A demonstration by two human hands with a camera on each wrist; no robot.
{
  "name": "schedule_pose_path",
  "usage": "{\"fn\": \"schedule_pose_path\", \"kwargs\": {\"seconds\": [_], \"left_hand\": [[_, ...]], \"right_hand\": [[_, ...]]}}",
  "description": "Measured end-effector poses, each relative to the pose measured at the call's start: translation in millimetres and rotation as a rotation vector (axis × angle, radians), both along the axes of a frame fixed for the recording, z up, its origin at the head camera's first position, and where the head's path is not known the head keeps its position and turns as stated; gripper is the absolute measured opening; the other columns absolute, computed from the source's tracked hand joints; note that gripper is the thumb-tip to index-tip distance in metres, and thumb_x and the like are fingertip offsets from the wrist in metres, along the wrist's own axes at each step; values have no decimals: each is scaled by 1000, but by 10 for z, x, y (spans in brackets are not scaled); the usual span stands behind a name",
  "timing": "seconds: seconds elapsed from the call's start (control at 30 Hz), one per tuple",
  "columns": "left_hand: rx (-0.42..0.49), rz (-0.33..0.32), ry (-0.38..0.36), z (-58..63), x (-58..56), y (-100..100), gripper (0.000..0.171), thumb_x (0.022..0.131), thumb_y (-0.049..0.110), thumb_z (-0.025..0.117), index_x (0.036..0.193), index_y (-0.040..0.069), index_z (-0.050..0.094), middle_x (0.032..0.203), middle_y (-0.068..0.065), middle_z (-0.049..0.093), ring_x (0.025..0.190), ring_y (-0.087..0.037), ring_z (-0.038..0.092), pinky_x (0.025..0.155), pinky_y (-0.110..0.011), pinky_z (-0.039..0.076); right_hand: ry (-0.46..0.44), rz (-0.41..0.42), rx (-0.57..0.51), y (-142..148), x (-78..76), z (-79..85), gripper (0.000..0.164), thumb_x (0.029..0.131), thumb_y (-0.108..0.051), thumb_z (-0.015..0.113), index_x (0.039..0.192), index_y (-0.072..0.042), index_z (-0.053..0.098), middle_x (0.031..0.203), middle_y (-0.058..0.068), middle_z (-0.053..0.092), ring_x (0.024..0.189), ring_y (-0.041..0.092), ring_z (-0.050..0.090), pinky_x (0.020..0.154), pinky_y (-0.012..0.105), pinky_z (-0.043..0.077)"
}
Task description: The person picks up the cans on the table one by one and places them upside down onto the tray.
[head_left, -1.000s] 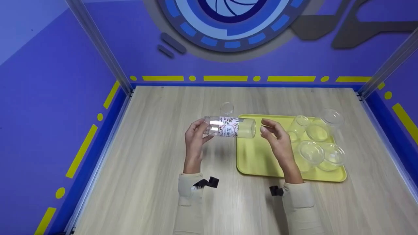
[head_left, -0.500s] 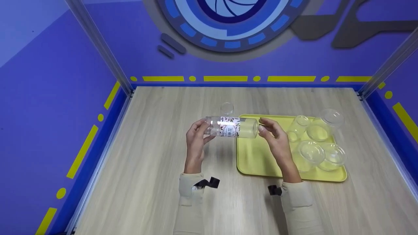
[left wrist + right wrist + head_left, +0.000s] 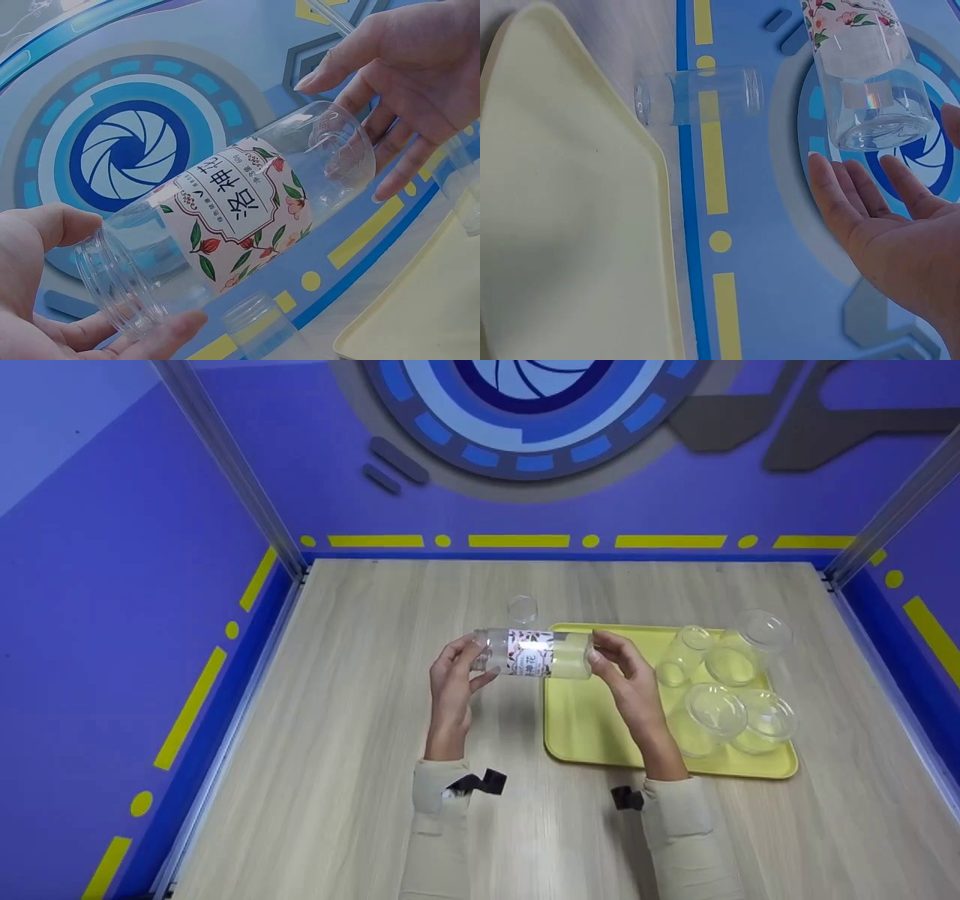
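A clear plastic jar (image 3: pixel 531 654) with a floral paper label lies sideways in the air above the table, its threaded mouth to the left and its base to the right. My left hand (image 3: pixel 451 694) grips it at the neck, thumb on the near side and fingers around it. No lid covers the mouth in the left wrist view. At the base end, my right hand (image 3: pixel 636 694) has its thumb and fingers spread around the bottom. In the right wrist view its relaxed fingertips (image 3: pixel 819 163) lie close to the base; whether they touch it cannot be told.
Right of centre, a yellow tray (image 3: pixel 592 735) lies on the wooden table (image 3: pixel 337 720). Several clear containers, including a cup (image 3: pixel 716 711), stand on its right part. Behind the jar is a small clear container (image 3: pixel 523 609). Blue panels (image 3: pixel 247 510) border the table.
My right hand has moved left until its fingers came around the jar's base. The left hand and the jar have shifted slightly right.
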State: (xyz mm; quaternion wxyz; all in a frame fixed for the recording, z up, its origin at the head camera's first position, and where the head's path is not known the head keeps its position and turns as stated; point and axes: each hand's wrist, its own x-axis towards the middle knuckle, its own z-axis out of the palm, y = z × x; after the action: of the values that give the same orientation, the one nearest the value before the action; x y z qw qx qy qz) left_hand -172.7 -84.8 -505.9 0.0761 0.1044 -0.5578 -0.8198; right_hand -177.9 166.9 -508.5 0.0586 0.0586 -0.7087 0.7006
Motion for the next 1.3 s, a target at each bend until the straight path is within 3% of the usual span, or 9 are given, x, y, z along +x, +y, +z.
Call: {"fn": "schedule_pose_path", "kwargs": {"seconds": [0.4, 0.57, 0.73, 0.9, 1.07, 1.3], "left_hand": [[-1, -3, -2, -1, 20, 22, 44, 99, 26, 73, 132, -3, 65, 121, -19, 63, 107, -29, 65, 85, -40, 63], [-5, -6, -6, -1, 29, 23, 45, 100, 27, 72, 132, -3, 64, 123, -18, 63, 115, -37, 64, 86, -40, 62], [32, -7, 4, 0, 19, 39, 40, 100, 23, 72, 128, -4, 65, 117, -17, 64, 104, -28, 65, 81, -37, 63], [53, -19, 9, 5, 13, 54, 36, 100, 20, 71, 125, -5, 66, 118, -27, 62, 95, -23, 65, 79, -36, 63], [46, -18, 7, 1, 10, 59, 36, 101, 20, 70, 126, -4, 66, 121, -30, 60, 96, -24, 65, 80, -37, 63], [20, -28, -10, 11, 15, 65, 40, 100, 23, 71, 129, -4, 65, 119, -23, 63, 102, -30, 65, 81, -37, 63]], "right_hand": [[-9, 11, -21, -47, 13, 1, 45, 104, -9, 68, 145, 6, 56, 143, 20, 60, 125, 23, 59, 100, 27, 51], [-15, 28, -66, -69, 14, 2, 47, 103, -6, 68, 146, 7, 53, 143, 22, 58, 126, 27, 58, 100, 30, 54], [-15, 52, -108, -84, 13, -4, 50, 102, -3, 67, 148, 8, 50, 145, 25, 55, 128, 29, 56, 101, 32, 54], [-7, 64, -119, -100, 15, -7, 50, 102, -3, 67, 148, 5, 51, 145, 23, 56, 127, 28, 57, 100, 37, 56], [2, 63, -119, -96, 12, -12, 48, 102, -4, 67, 148, 3, 53, 145, 22, 56, 126, 29, 58, 101, 45, 56], [2, 64, -126, -81, 5, 13, 48, 102, -3, 68, 147, 5, 53, 145, 23, 56, 127, 30, 58, 102, 43, 55]]}}
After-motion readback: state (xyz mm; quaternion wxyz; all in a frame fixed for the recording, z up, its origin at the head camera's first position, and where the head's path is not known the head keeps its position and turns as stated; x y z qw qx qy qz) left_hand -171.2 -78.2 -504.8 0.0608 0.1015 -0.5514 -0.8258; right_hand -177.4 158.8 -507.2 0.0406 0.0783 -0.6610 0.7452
